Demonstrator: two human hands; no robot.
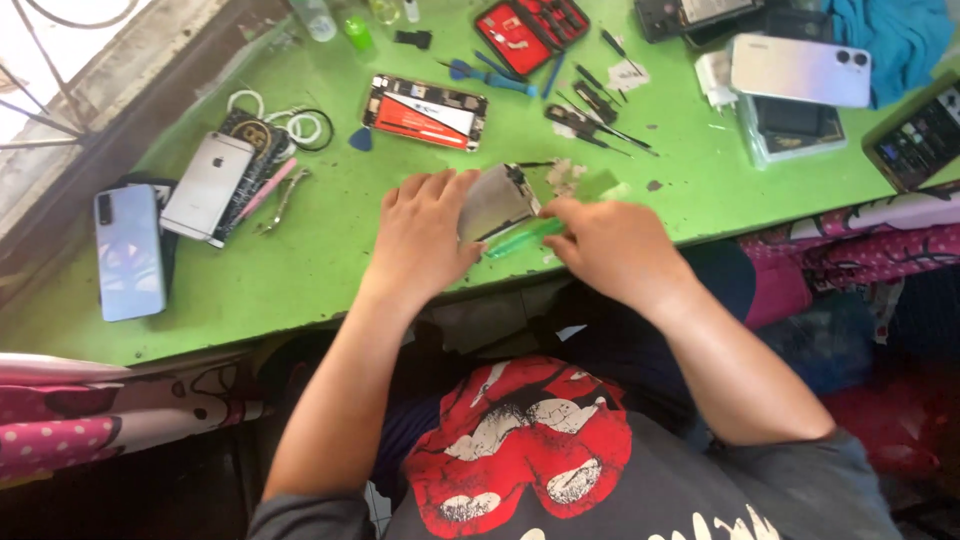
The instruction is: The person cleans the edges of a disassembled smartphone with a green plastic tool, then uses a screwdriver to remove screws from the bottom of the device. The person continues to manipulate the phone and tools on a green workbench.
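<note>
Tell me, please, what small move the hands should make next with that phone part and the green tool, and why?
Probably keep the left hand steadying the silver phone part and slide the green tool in the right hand a little further along its edge: the tool tip already sits at the part's lower edge, above the green table.

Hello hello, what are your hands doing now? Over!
Left hand gripping silver phone part, tilted up. Right hand on green tool, at part's lower edge. Screwdrivers and opened phone beyond, apart. Over.
</note>
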